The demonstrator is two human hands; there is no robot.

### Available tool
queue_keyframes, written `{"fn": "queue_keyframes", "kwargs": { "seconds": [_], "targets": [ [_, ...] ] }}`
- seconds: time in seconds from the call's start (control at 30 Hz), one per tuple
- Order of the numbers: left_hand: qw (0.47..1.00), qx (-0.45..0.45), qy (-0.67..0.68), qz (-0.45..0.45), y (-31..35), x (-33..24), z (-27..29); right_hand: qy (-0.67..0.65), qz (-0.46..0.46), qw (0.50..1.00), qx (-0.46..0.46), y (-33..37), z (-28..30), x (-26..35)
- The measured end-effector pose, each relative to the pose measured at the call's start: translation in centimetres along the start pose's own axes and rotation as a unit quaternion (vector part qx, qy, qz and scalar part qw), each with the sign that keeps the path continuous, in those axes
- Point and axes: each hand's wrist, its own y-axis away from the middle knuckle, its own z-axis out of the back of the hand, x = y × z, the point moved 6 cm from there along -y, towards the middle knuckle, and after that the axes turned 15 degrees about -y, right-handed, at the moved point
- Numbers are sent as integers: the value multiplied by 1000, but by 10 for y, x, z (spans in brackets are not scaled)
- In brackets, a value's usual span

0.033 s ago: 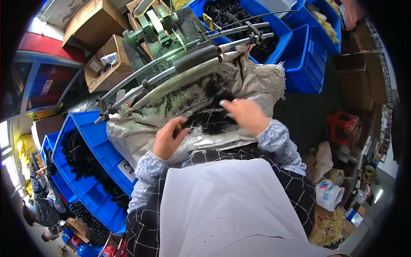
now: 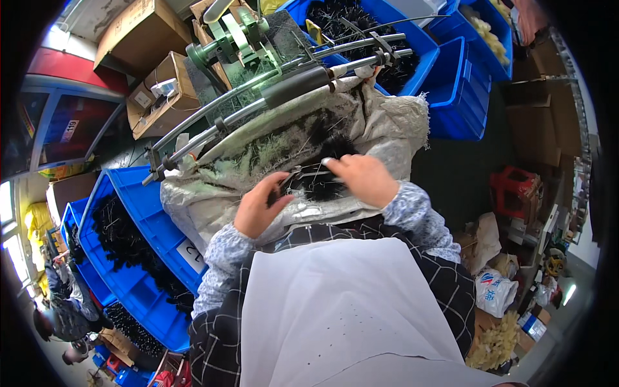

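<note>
My left hand (image 2: 261, 206) is curled, thumb and fingers around the wire ends of black bristle brushes (image 2: 290, 177). Dark bristles show inside its grip. My right hand (image 2: 366, 180) is closed over the black bristle pile (image 2: 320, 187), its fingertips pinched at a thin wire stem; a whitish cover shows on one fingertip. The pile of brushes with silvery stems lies on a pale woven sack cloth (image 2: 387, 138) spread across my lap. The cloth hangs from the metal rails (image 2: 238, 119) in front of me. Exactly how many brushes each hand holds is hidden.
A green-dusted machine (image 2: 235, 45) stands beyond the rails. Blue bins of black brushes stand at the left (image 2: 145, 193) and far right (image 2: 422, 64). Cardboard boxes (image 2: 132, 32) sit at the far left. A red stool (image 2: 516, 187) is on the right.
My right hand has moved slightly left and is no longer blurred. My left hand has shifted a little right and up, bringing the two hands closer over the pile.
</note>
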Motion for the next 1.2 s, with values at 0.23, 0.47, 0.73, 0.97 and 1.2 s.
{"fn": "queue_keyframes", "kwargs": {
  "seconds": [0.23,0.47,0.73,0.97,1.2],
  "targets": [
    [999,45,22,14,3,9,-4,-221,-3,973,62,-26,5,45],
    [970,48,227,69,-5,25,-22,-671,-130,729,-42,-45,-39,14],
    [976,23,171,134,6,83,-31,-194,32,911,-362,-123,93,-8],
    [993,25,82,80,0,53,-13,170,17,938,-301,-222,80,-69],
    [990,-25,106,91,-6,46,4,141,27,947,-288,-233,76,-72]
  ]
}}
